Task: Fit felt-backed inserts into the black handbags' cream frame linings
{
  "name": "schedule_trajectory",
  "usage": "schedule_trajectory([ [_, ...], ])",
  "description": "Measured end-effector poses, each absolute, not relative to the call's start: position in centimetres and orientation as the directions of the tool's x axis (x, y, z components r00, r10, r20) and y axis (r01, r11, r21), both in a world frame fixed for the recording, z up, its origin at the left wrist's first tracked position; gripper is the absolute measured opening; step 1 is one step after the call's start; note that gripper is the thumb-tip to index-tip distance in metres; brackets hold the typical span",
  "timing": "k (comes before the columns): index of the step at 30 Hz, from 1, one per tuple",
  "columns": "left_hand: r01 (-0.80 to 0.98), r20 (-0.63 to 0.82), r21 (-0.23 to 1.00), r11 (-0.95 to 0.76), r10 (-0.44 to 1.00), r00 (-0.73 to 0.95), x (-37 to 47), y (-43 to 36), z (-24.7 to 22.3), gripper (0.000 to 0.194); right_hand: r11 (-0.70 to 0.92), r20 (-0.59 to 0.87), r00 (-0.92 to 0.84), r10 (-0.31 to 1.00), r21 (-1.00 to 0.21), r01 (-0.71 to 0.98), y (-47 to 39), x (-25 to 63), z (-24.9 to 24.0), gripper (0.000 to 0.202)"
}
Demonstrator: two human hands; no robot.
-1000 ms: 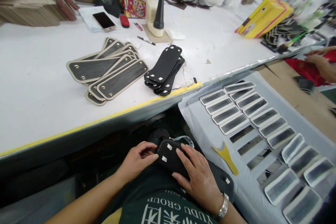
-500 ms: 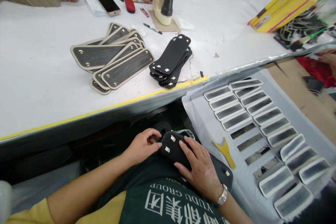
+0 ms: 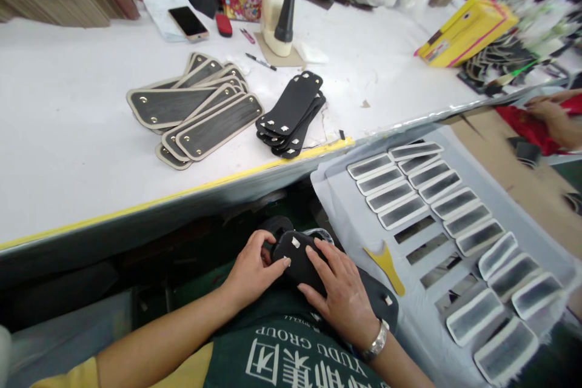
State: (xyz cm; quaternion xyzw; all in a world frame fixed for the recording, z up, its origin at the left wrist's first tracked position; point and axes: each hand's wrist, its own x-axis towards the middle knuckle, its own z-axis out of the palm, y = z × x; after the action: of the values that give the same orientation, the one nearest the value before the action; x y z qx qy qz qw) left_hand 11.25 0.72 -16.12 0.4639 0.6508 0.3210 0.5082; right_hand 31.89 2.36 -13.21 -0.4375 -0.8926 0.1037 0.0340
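Head view: a rounded black panel is held over the lap, well below the front edge of the white worktop. Its left end is touched by the left hand, thumb laid on top and forefinger bent at the end; whether the panel is clamped between them cannot be told. The right hand is laid over the panel, fingers apart. Between hands and worktop, a dark gap is left open. The worktop's edge is marked by a yellow strip. Near that edge, a stack of black pieces is set just beside fanned, pale-bordered panels. To the right, a yellow notched tool and rows of pale-edged pieces are laid on a grey sheet.
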Motion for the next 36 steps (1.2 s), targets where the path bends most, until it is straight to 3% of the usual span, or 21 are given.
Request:
schedule_trajectory([
  [3, 0.331, -0.328, 0.885, 0.329, 0.943, -0.060, 11.5, 0.4, -16.3, 0.030, 0.587, -0.042, -0.606, 0.794, -0.207, 0.783, 2.2, 32.0, -13.1, 0.056],
  [6, 0.525, -0.046, 0.848, 0.071, 0.997, -0.060, 11.2, 0.2, -16.7, 0.038, 0.578, -0.052, -0.600, 0.798, -0.215, 0.787, 2.3, 32.0, -12.8, 0.057],
  [9, 0.693, 0.336, 0.618, -0.371, 0.922, 0.195, 10.8, 0.4, -16.7, 0.045, 0.570, -0.062, -0.597, 0.800, -0.232, 0.788, 2.4, 31.9, -12.5, 0.057],
  [11, 0.662, 0.425, 0.451, -0.599, 0.796, 0.431, 10.5, 0.9, -16.4, 0.040, 0.556, -0.073, -0.588, 0.806, -0.250, 0.793, 2.5, 31.9, -12.3, 0.056],
  [14, 0.586, 0.390, 0.337, -0.737, 0.675, 0.626, 10.3, 1.7, -15.7, 0.033, 0.533, -0.084, -0.575, 0.814, -0.287, 0.796, 2.6, 32.0, -12.2, 0.055],
  [21, 0.597, 0.344, 0.282, -0.751, 0.660, 0.668, 10.6, 2.6, -14.9, 0.030, 0.479, -0.044, -0.508, 0.860, -0.272, 0.835, 1.8, 34.7, -12.2, 0.071],
  [25, 0.607, 0.302, 0.303, -0.735, 0.678, 0.671, 11.0, 3.2, -14.4, 0.024, 0.419, -0.050, -0.447, 0.893, -0.269, 0.867, 1.1, 36.8, -12.0, 0.073],
  [28, 0.605, 0.190, 0.351, -0.714, 0.687, 0.701, 11.5, 4.5, -13.7, 0.018, 0.387, -0.066, -0.422, 0.904, -0.295, 0.874, 1.0, 37.2, -11.7, 0.071],
  [32, 0.569, 0.037, 0.395, -0.721, 0.631, 0.775, 12.2, 6.1, -12.6, 0.027, 0.367, -0.073, -0.410, 0.909, -0.324, 0.872, 1.1, 36.9, -11.5, 0.070],
  [36, 0.566, 0.024, 0.441, -0.696, 0.640, 0.768, 12.3, 6.3, -12.5, 0.032, 0.356, -0.067, -0.402, 0.913, -0.348, 0.867, 1.1, 36.8, -11.4, 0.069],
])
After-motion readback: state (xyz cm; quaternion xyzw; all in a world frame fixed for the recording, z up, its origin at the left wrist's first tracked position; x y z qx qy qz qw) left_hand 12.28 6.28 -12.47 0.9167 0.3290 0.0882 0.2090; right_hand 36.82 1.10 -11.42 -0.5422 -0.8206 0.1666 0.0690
